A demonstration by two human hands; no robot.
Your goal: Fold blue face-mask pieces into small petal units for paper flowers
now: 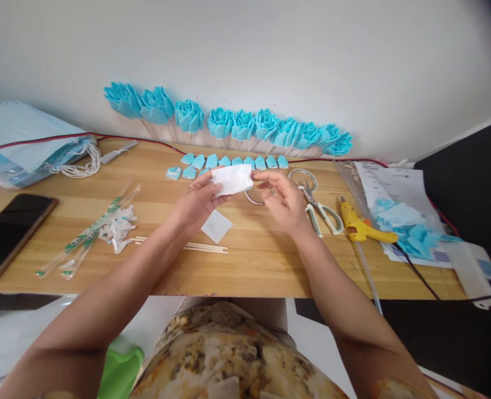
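Observation:
My left hand (pixel 200 200) pinches a white piece of fabric (pixel 231 180) at its left end, thumb on top and fingers behind. The piece looks folded and is held above the table. My right hand (pixel 282 199) is at its right end, the index fingertip at the edge and the thumb apart below; nothing shows between them. Below the fabric, a white square (pixel 216 225) lies flat on the table. Behind my hands are rows of small blue folded petals (pixel 211 161), partly hidden by the fabric.
Blue fabric flowers (pixel 189 115) on sticks lean on the wall. Scissors (pixel 318 208), a tape roll (pixel 303 178) and a yellow glue gun (pixel 359 224) lie right. Left are a phone (pixel 13 235), clear wrappers (pixel 91 230), scraps (pixel 118 227) and face masks (pixel 25 133). Thin sticks (pixel 206 247) lie in front.

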